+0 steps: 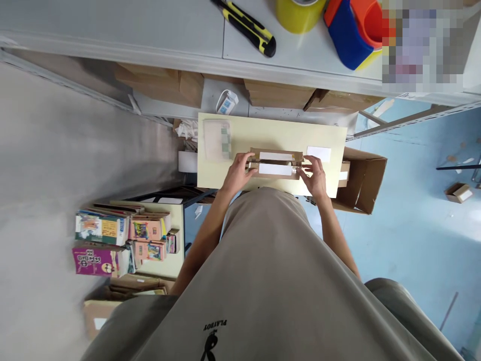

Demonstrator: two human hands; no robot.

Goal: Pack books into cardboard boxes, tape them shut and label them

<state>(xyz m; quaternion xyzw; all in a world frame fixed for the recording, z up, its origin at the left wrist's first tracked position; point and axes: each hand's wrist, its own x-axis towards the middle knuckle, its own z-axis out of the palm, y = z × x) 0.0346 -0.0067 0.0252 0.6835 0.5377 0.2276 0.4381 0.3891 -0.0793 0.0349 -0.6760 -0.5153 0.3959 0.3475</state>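
Note:
A small brown cardboard box point(276, 150) lies on a pale yellow table point(263, 133), its flaps partly folded, with white labels or paper showing on top. My left hand point(237, 173) grips the box's left end. At the right end my right hand point(314, 175) presses on the flap. A white slip point(318, 153) lies just right of the box. A clear packet point(217, 139) with a greenish patch lies to the left on the table.
A grey shelf holds a yellow-black utility knife point(250, 27), a yellow tape roll point(298, 14) and a blue-red tape dispenser point(351, 32). Cardboard boxes point(363, 183) stand beside and behind the table. Stacked books point(120, 235) sit low on the left. Blue floor lies to the right.

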